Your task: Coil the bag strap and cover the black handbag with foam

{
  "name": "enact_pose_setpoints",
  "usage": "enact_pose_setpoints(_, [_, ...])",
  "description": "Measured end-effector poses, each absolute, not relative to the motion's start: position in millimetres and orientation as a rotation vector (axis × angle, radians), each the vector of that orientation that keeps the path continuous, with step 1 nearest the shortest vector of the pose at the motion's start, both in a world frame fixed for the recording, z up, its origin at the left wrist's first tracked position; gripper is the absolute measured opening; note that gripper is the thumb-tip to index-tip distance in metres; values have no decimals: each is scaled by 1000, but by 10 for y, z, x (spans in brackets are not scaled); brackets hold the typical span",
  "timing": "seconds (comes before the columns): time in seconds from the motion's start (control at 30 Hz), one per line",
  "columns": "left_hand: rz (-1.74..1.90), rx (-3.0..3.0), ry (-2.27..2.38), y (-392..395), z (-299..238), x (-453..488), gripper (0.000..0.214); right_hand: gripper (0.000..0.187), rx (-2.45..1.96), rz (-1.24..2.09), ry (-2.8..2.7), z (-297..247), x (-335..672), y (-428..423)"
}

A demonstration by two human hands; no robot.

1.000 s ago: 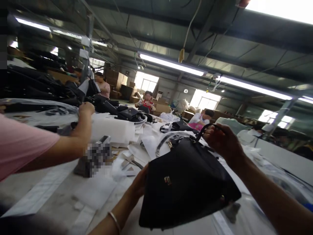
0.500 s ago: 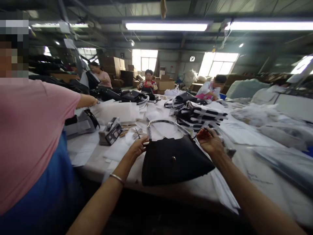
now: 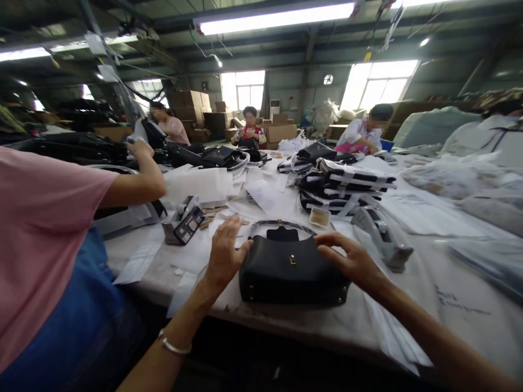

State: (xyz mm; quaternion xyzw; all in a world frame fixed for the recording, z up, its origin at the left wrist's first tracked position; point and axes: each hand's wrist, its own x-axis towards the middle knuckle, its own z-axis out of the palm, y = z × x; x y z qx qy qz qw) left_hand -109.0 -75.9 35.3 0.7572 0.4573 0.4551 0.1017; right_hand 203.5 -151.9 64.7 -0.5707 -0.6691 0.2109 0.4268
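A black handbag (image 3: pixel 291 268) with a small gold clasp lies flat on the white work table (image 3: pixel 429 283) right in front of me. Its wrapped handle (image 3: pixel 281 223) rests on the table behind it. My left hand (image 3: pixel 226 249) is at the bag's left edge, fingers stretched out and apart, thumb against the bag. My right hand (image 3: pixel 347 257) rests on the bag's upper right corner with its fingers spread flat. Neither hand grips anything.
A co-worker in a pink top (image 3: pixel 44 228) stands close at my left, arm reaching over the table. A tape dispenser (image 3: pixel 184 222), paper sheets, a stack of wrapped black bags (image 3: pixel 343 188) and a grey dispenser (image 3: pixel 384 239) lie beyond. Other people sit at the far end.
The bag has gone from held up by its strap to lying flat on the table. My hands let go and now rest open at its sides. The view dropped toward the table.
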Motion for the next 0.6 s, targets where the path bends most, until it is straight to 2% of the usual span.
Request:
enact_pose_setpoints(0.07, [1085, 2581, 1249, -986, 423, -972, 41, 55, -1395, 477, -2067, 608, 1862, -1552])
enact_pose_setpoints(0.13, [728, 2745, 1089, -1152, 412, -850, 53, 82, -1409, 453, -2360, 482, 1757, -1555])
enact_pose_setpoints(0.2, [458, 2756, 1028, -1227, 345, -749, 70, 97, -1514, 434, -2513, 339, 1718, -1532])
enact_pose_setpoints(0.3, [296, 2736, 1060, -1209, 253, -654, 79, 98, -1631, 440, -2566, 219, 1728, -1497])
enact_pose_setpoints(0.6, [195, 2723, 1010, -1034, 229, -303, 62, 87, -1784, 555, -2524, 327, 1976, -1526])
